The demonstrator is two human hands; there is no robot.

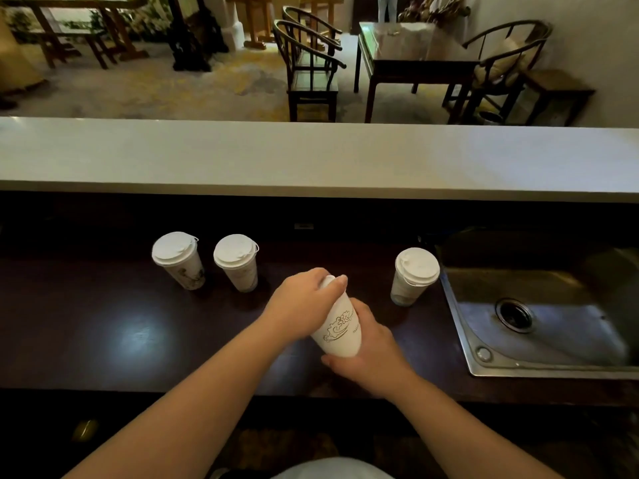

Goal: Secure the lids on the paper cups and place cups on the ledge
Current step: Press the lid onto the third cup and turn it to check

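Observation:
A white paper cup with a gold emblem is tilted over the dark counter. My right hand grips its lower body and base. My left hand is curled over its top, covering the lid, of which only a white edge shows. Three more lidded white cups stand upright on the counter: two at the left and one at the right beside the sink. The pale ledge runs across above the counter, with no cups on it.
A steel sink with a round drain is set into the counter at the right. Beyond the ledge lie a carpeted room, wooden chairs and a dark table.

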